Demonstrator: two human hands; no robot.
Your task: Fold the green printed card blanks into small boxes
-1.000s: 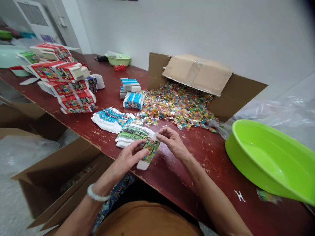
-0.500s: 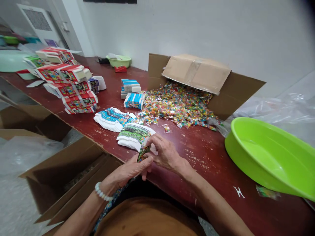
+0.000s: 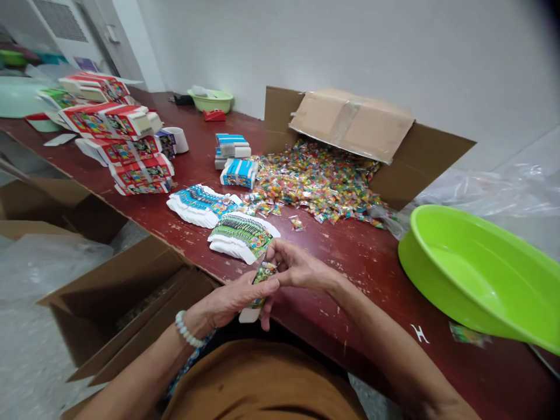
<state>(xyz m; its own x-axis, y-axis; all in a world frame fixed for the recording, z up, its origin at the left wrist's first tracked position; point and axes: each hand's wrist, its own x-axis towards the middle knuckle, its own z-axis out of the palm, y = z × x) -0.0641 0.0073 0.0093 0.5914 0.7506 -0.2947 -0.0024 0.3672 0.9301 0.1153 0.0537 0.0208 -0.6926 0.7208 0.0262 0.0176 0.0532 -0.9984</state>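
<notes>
A small green printed carton (image 3: 264, 272) is held between my two hands at the table's front edge. My left hand (image 3: 234, 298) is closed around its lower part, the thumb lying across the front. A white flap of the carton sticks out below the fingers. My right hand (image 3: 301, 266) has its fingers bent at the upper end of the carton, pinching it there; the fingertips are partly hidden. Just beyond the hands lies a fanned stack of flat green cartons (image 3: 240, 234). Behind that is a fanned stack of flat blue cartons (image 3: 200, 204).
Wrapped candies (image 3: 315, 181) spill from a tipped cardboard box (image 3: 350, 119). A green basin (image 3: 472, 280) stands at the right. Blue bundles (image 3: 238, 173) and stacked red bundles (image 3: 140, 172) stand farther left. An open cardboard box (image 3: 118, 303) is below the table's left edge.
The carton has turned in my hands: its printed front now shows more, and a white flap appears below. My right hand has shifted slightly right and down. The view has tilted a little.
</notes>
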